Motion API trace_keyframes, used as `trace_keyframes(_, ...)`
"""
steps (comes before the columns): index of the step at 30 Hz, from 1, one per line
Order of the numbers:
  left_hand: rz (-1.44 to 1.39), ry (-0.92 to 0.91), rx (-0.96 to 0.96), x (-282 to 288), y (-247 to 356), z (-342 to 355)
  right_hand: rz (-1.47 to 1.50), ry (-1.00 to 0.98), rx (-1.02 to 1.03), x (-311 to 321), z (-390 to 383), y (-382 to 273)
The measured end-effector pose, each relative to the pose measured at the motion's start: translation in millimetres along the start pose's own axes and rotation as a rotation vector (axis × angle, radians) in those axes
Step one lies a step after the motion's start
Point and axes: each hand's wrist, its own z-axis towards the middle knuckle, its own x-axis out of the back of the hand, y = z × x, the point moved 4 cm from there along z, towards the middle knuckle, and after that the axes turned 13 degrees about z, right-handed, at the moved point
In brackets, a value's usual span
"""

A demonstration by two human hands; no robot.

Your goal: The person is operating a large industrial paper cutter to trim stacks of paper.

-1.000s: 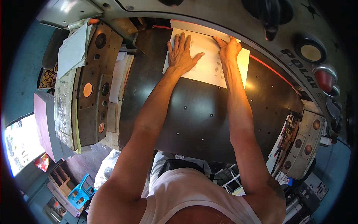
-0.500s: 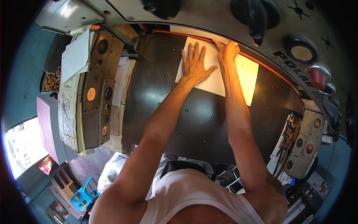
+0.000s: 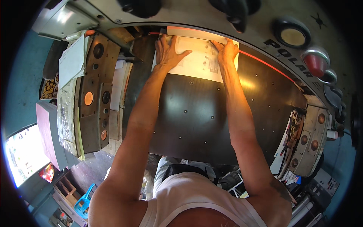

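Observation:
White printed sheets of paper point(image 3: 194, 60) lie on the dark metal table of a cutting machine, near its far side. Across their left part rests my left hand point(image 3: 168, 55), fingers spread and thumb pointing right. My right hand point(image 3: 227, 55) is on the right edge of the paper, its thumb stretched out to the left over the sheet and its other fingers partly bent toward the far edge. Grey printed blocks show between the two hands. A pale strip point(image 3: 200, 33) stands along the paper's far edge, under the machine's front.
The dark table point(image 3: 181, 128) is dotted with small studs. A red line point(image 3: 268, 68) crosses its far right part. Metal side blocks point(image 3: 89, 113) with papers flank it on the left, another block point(image 3: 308, 140) on the right. Black knobs point(image 3: 236, 15) and a red button point(image 3: 315, 62) overhang.
The paper has moved left and farther away and lies straighter, with its print now showing between my hands. My left hand has shifted left with it; the right hand moved slightly left.

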Motion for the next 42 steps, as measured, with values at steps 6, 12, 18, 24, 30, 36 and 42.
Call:
trace_keyframes(6,-0.038,0.154,-0.012,-5.7,-9.3,23.1,-0.042,0.134,0.06,-7.5,-5.5,3.4)
trace_keyframes(12,-0.242,0.26,0.187,-7.4,-36.5,50.2,-0.348,0.031,-0.231,-8.8,-1.6,-20.5)
trace_keyframes(18,-0.192,0.241,0.152,-7.5,-31.5,56.6,-1.274,-0.161,0.458,39.7,-2.6,-56.6)
trace_keyframes(24,-0.181,0.256,0.091,-8.2,-31.0,59.8,-1.533,-0.003,0.495,24.1,-3.3,-44.9)
trace_keyframes(30,-0.364,0.208,0.196,-0.2,-32.2,50.8,-1.47,-0.077,0.518,29.5,-19.3,-40.0)
trace_keyframes(36,-0.13,0.397,-0.095,12.5,-9.7,23.5,-1.494,-0.642,0.794,6.8,-118.3,14.9)
trace_keyframes(42,-0.245,0.342,-0.225,-2.0,42.7,40.5,-1.784,-0.755,0.711,11.2,-138.0,22.9)
